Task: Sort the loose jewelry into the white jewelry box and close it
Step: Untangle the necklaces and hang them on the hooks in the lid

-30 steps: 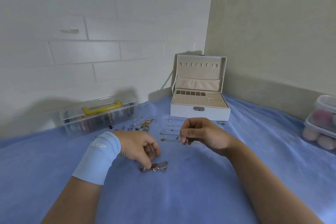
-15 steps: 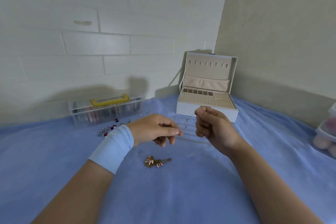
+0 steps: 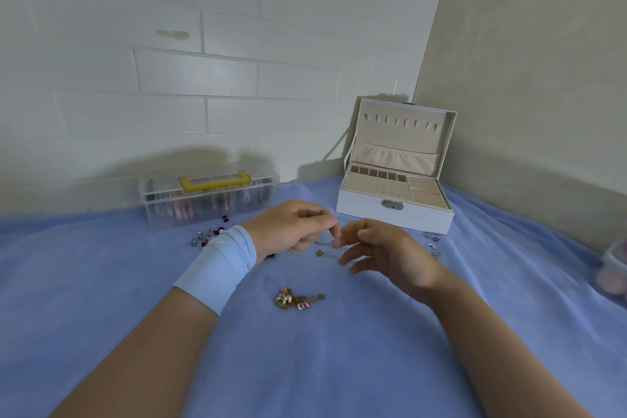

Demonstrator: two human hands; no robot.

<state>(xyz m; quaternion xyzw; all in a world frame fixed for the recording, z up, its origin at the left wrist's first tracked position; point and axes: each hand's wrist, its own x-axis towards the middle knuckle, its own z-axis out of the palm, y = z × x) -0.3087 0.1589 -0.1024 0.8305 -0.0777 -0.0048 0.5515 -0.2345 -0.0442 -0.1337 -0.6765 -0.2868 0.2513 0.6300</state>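
right hand (image 3: pixel 390 253) newly splayed, fingers (image 3: pixel 356 260) apart

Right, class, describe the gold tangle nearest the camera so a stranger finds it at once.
On the blue cloth, look between the two forearms, nearer than the left hand and right hand. A gold tangle lies there alone. Unlike the silver and red bits farther back, it carries pastel charms.

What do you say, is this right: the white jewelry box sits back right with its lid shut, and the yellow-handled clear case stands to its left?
Not quite. The head view shows the white jewelry box with its lid standing open. The rest holds: it sits back right, and the yellow-handled clear case stands to its left.
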